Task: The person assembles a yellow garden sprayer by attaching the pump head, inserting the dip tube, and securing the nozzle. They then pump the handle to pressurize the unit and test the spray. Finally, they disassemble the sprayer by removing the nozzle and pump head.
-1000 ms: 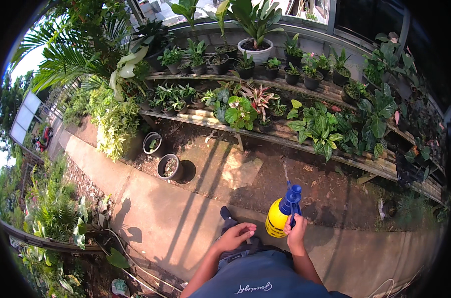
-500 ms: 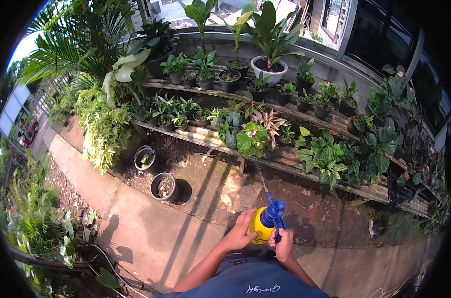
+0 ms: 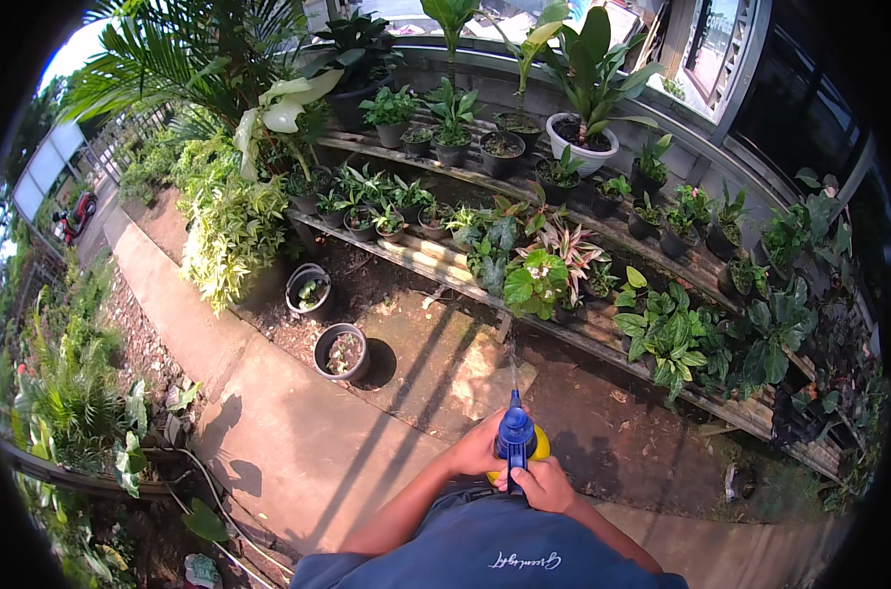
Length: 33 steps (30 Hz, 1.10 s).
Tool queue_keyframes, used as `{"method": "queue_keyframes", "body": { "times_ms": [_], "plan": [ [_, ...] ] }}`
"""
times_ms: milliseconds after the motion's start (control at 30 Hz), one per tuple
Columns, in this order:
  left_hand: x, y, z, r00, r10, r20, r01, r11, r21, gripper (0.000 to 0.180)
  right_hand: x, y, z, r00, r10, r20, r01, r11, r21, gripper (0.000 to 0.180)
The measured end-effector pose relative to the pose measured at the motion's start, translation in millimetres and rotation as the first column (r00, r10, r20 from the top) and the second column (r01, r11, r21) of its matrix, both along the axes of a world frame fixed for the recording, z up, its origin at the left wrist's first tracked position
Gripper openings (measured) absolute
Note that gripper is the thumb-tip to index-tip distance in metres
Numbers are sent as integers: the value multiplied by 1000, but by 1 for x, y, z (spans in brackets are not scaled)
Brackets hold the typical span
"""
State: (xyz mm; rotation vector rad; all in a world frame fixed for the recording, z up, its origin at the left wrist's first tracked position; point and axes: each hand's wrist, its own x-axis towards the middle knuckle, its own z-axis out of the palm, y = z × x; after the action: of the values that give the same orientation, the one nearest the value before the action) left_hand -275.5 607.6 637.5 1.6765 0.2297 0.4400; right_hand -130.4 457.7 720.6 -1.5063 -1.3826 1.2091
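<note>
A yellow pressure spray bottle with a blue top (image 3: 516, 428) is held close in front of my body. My left hand (image 3: 477, 451) wraps the left side of its yellow body, fingers partly hidden behind it. My right hand (image 3: 546, 484) is closed on the blue handle at the near side. The nozzle points away from me, and a thin stream of liquid leaves it toward the lower edge of the plant shelf. Just beyond the stream, a broad-leaved green plant (image 3: 536, 283) sits on the lower shelf beside a pink-and-green leaved plant (image 3: 569, 251).
A tiered slatted plant shelf (image 3: 436, 272) with several potted plants crosses the far side. Two dark pots, one nearer (image 3: 341, 352) and one farther (image 3: 309, 292), stand on the ground at left. A pale hose (image 3: 220, 510) lies lower left, on the concrete path's edge.
The spray bottle has come closer to my body and turned, its nozzle now pointing more straight ahead. The view has shifted, so the shelf sits farther right in the picture.
</note>
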Motion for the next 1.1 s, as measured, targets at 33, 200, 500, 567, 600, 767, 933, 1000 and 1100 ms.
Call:
{"method": "queue_keyframes", "body": {
  "times_ms": [33,200,500,567,600,767,933,1000,1100],
  "plan": [
    [2,3,0,1000,19,25,-20,997,72,95,2,3,4,1000,16,14,-17,1000,23,29],
    [5,-1,5,981,195,-2,-195,981,-21,101,15,12,10,989,2,-146,-5,1000,-16,27],
    [12,-1,42,950,311,3,-307,938,163,79,32,19,52,722,66,689,-317,916,245,52],
    [21,-2,49,947,309,-89,-299,948,108,68,42,17,74,707,-136,694,-334,801,497,55],
    [25,-2,51,947,264,-184,-249,963,100,67,51,14,86,726,-234,647,-302,736,606,51],
    [50,-18,47,986,84,-143,-16,906,422,58,56,41,79,933,-258,249,17,726,687,38],
    [64,-36,49,993,112,-35,-94,940,329,51,52,38,48,974,-222,-52,194,685,703,38],
    [67,-43,58,990,140,14,-136,932,335,51,58,34,56,965,-246,-91,248,741,624,42],
    [71,-50,75,982,142,-124,-102,953,286,54,69,30,90,957,-238,-166,290,758,584,45]
  ]
}}
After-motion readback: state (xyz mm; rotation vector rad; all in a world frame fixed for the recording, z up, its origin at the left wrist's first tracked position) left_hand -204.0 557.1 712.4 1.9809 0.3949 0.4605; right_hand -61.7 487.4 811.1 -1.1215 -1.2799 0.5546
